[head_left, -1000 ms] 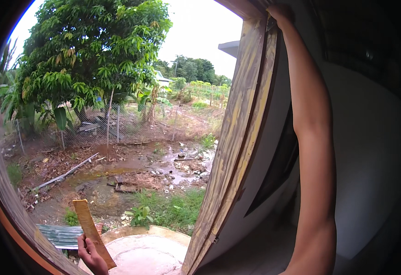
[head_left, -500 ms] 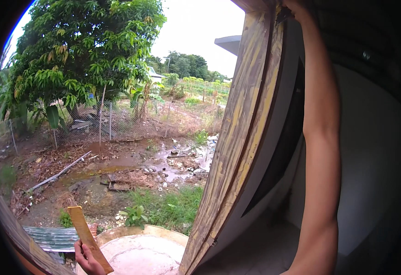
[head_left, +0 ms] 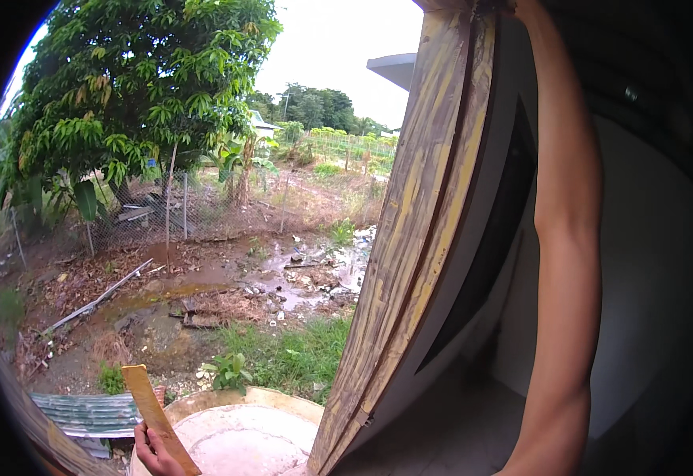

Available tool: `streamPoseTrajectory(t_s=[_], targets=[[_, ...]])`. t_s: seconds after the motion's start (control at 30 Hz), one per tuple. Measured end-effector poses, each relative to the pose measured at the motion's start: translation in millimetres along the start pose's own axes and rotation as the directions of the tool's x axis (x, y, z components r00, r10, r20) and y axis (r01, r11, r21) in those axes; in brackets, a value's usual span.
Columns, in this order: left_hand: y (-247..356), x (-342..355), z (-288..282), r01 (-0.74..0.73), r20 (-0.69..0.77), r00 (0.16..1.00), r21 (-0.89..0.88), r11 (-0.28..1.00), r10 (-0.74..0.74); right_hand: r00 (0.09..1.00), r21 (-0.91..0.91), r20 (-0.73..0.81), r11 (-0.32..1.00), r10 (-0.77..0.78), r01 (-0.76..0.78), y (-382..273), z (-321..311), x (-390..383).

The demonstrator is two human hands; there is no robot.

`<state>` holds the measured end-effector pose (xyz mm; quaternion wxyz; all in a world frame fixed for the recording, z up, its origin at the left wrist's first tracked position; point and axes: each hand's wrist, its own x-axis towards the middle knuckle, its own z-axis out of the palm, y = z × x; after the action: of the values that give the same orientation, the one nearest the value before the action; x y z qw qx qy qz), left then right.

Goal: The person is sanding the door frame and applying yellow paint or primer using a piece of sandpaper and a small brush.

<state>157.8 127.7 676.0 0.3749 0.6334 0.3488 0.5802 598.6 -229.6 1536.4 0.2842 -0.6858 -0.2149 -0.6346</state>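
My left hand, low in the view, is closed round a flat yellowish strip, perhaps wood, which stands tilted above a round pale surface. My right arm reaches high along the wooden frame, whose boards carry patchy yellow and dark brown streaks. At the frame's upper corner, my right hand is closed on a small dark thing pressed against the wood. The top edge of the view cuts off part of this hand, and the dark thing's kind cannot be made out.
Outside, a round concrete cover lies below the opening, beside a corrugated sheet. Muddy ground with debris, a wire fence and a leafy tree stand beyond. A dim room with a pale wall is on the right.
My right hand and the dark thing have moved slightly up toward the frame's top corner. The strip in my left hand sits a little lower in the view, still held.
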Motion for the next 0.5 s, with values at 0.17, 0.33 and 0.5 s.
streamPoseTrajectory(t_s=[0.17,0.33,0.5], targets=[[-5.4,-9.2,-5.6,0.023,0.013,1.000,-0.051,0.998,-0.023,1.000,-0.004,0.017,1.000,-0.002,0.002,-10.5,4.1,4.2],[-10.6,-13.0,-17.0,0.037,0.029,0.999,-0.037,0.999,-0.036,1.000,-0.026,0.014,0.999,0.018,-0.018,5.1,3.1,2.0],[-10.6,-13.1,-17.3,0.039,-0.029,0.999,-0.091,0.995,-0.042,1.000,-0.002,0.003,1.000,-0.002,0.002,-3.5,-2.5,4.2]])
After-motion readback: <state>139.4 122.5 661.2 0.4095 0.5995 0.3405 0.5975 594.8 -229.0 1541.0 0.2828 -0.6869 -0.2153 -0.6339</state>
